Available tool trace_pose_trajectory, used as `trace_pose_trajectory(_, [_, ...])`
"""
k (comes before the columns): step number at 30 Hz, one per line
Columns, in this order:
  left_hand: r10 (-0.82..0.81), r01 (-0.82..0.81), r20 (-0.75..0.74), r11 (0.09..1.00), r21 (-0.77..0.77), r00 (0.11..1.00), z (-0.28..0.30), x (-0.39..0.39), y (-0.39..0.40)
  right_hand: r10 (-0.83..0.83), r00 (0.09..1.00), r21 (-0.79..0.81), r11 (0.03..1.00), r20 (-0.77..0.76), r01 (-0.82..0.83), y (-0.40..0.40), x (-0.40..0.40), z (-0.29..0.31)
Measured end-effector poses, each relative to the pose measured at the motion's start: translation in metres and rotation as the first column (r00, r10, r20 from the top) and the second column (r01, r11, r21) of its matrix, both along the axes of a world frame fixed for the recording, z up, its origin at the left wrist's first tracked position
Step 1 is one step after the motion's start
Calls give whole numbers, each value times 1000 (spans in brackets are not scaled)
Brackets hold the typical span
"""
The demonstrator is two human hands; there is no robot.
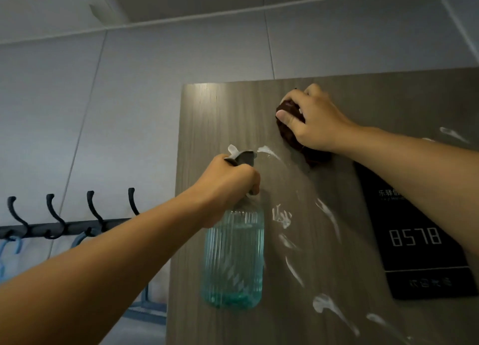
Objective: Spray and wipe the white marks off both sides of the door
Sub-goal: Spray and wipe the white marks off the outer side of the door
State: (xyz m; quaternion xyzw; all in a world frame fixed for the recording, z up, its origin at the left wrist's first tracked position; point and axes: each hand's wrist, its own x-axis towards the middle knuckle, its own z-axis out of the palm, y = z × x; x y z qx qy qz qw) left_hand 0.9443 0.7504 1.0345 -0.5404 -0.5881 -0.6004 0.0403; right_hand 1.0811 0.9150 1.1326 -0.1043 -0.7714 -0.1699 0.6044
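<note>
right hand (315, 123) has a dark brown cloth (289, 132) bunched under the fingers, pressed flat against the door (220, 116) near its top edge. left hand (229, 186) is wrapped tight round the neck of the spray bottle (233, 259), finger curled on the trigger, nozzle aimed at the door just beside the grip — there's a white smear right off the nozzle tip, can't tell if that's fresh spray or one of the marks.

progress-wise i'd say early. the patch of wood above and to the left of the cloth looks free of marks, but below the cloth hand there's a whole trail of white marks (281, 216) running down past the bottle and on toward the bottom of the view, plus one more out past the right wrist above the black number plate (417, 237). none of those look wiped yet — and only this one face of the door shows, so the other side is anyone's guess and presumably still to do.
</note>
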Motion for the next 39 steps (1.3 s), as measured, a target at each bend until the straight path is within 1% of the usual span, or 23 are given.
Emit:
trace_pose_trajectory(4, [-10, 10, -3, 1000, 28, 1000, -3, -10, 0, -141, 989, 49, 989, 42, 139, 4, -4, -2])
trace_pose_trajectory(6, [-1, 1, 8, 999, 38, 1000, -2, -18, -4, -221, 973, 115, 971, 69, 212, 2, -8, -5])
trace_pose_trajectory(9, [-10, 9, 38, 999, 33, 999, 2, -27, -13, -328, 942, 226, 925, 69, 306, -3, -15, -10])
trace_pose_trajectory(11, [16, -18, 37, 999, 42, 999, 5, -36, -19, -309, 947, 263, 924, 87, 277, -6, -19, -16])
trace_pose_trajectory(14, [72, -74, 22, 995, 74, 997, 9, -47, -29, -210, 958, 338, 931, 193, 136, -7, -24, -36])
trace_pose_trajectory(16, [78, -79, 8, 993, 84, 997, 10, -53, -35, -237, 925, 376, 919, 296, 116, -7, -26, -44])
trace_pose_trajectory(18, [75, -75, -3, 994, 74, 997, 10, -57, -39, -245, 905, 369, 923, 346, 109, -7, -23, -36])
trace_pose_trajectory(19, [73, -72, -7, 995, 64, 997, 9, -58, -41, -221, 917, 331, 938, 333, 106, -7, -23, -27])
trace_pose_trajectory(20, [69, -69, -10, 996, 59, 998, 8, -58, -42, -172, 943, 268, 959, 285, 94, -7, -23, -15])
trace_pose_trajectory(22, [64, -63, -13, 996, 61, 998, 9, -58, -42, -12, 992, 86, 996, 124, 1, -7, -24, 6])
trace_pose_trajectory(23, [59, -58, -15, 996, 65, 998, 10, -57, -41, 42, 998, 28, 999, 43, -43, -7, -27, 12])
trace_pose_trajectory(24, [57, -55, -19, 996, 70, 998, 10, -57, -41, 47, 999, 25, 999, -13, -46, -7, -32, 13])
trace_pose_trajectory(25, [58, -56, -25, 996, 71, 998, 10, -57, -40, 10, 999, 58, 998, -30, -8, -8, -38, 8])
trace_pose_trajectory(26, [61, -59, -32, 996, 68, 998, 10, -56, -39, -43, 999, 116, 992, -9, 44, -8, -43, -2])
trace_pose_trajectory(27, [64, -62, -39, 996, 64, 997, 9, -56, -38, -108, 994, 208, 973, 32, 99, -11, -45, -16])
trace_pose_trajectory(29, [61, -58, -54, 997, 54, 997, 10, -56, -37, -244, 963, 448, 878, 112, 170, -17, -46, -45])
trace_pose_trajectory(30, [58, -56, -60, 997, 46, 996, 10, -56, -38, -303, 942, 538, 823, 143, 183, -18, -44, -55])
trace_pose_trajectory(32, [62, -59, -69, 997, 40, 996, 12, -59, -39, -389, 900, 618, 762, 196, 195, -19, -38, -59])
trace_pose_trajectory(33, [67, -64, -72, 997, 40, 995, 13, -61, -40, -416, 885, 616, 758, 207, 213, -20, -35, -55])
trace_pose_trajectory(35, [74, -70, -79, 997, 44, 994, 15, -63, -42, -404, 898, 532, 806, 173, 260, -22, -32, -38])
trace_pose_trajectory(37, [75, -71, -77, 996, 57, 994, 13, -63, -41, -344, 936, 375, 879, 71, 294, -25, -35, -15])
trace_pose_trajectory(39, [78, -73, -81, 995, 70, 994, 11, -61, -39, -290, 957, 220, 932, -16, 286, -25, -44, 6])
